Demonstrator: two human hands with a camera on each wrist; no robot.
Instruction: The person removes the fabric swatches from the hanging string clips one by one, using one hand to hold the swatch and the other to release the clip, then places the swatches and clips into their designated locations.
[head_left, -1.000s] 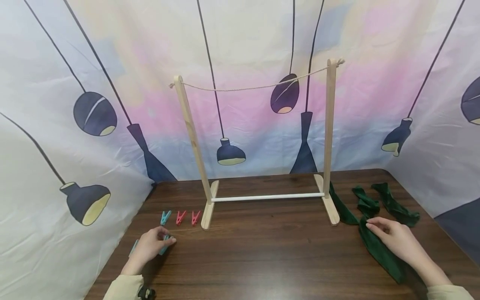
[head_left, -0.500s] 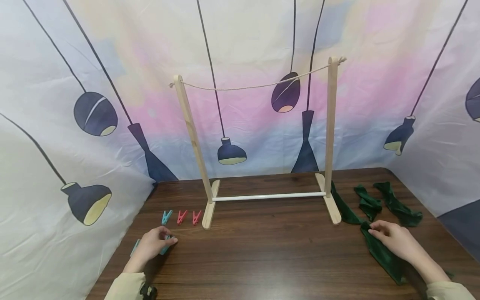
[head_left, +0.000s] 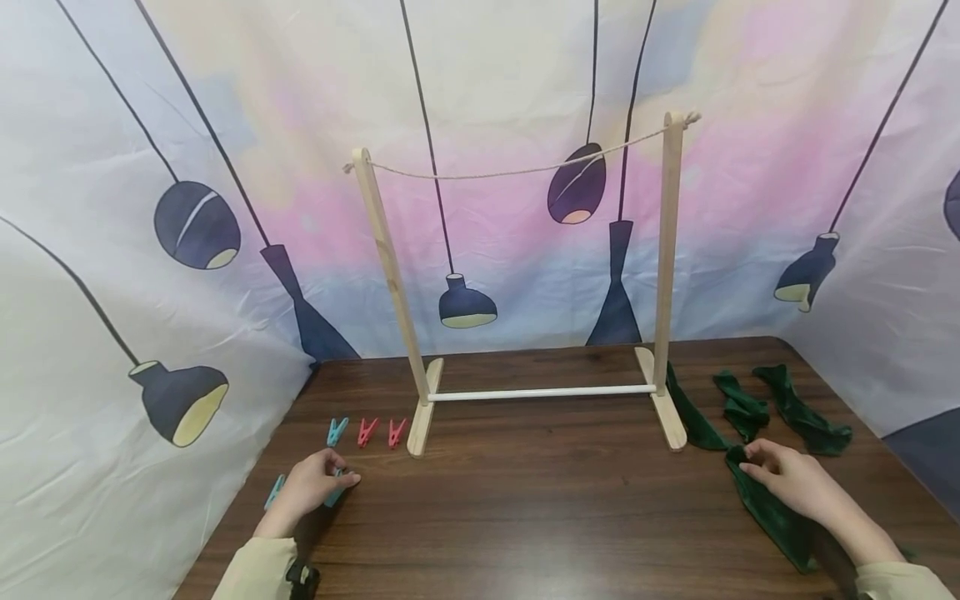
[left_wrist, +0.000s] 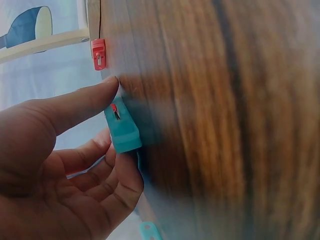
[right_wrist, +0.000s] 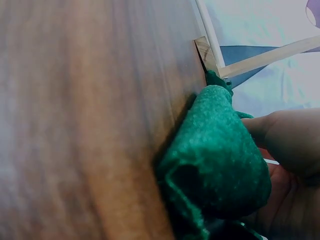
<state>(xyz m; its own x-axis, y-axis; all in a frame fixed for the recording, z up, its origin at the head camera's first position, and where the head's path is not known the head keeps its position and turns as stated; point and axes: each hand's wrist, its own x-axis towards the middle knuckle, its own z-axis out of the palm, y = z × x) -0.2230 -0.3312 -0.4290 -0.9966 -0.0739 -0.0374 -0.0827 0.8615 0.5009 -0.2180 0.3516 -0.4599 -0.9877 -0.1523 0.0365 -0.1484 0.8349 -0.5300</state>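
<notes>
On the left of the table, my left hand curls its thumb and fingers around a light-blue clothespin. The thumb tip is at one end of it and a fingertip at the other. Another blue clothespin lies beside the wrist. Beyond the knuckles stand one more blue clothespin and two red clothespins. Over on the right, my right hand pinches a dark green velvet cloth strip near its far end. The strip bulges toward the right wrist camera and hides most fingers there.
A wooden drying rack stands at the back, with a rope strung across its top and a white bar low down. More green strips lie at the right, one reaching the rack's foot. A printed curtain hangs behind.
The head view has shifted slightly, so everything sits a little further right. Both hands keep their places at the clothespin and the strip; the right fingers draw the strip's end slightly aside.
</notes>
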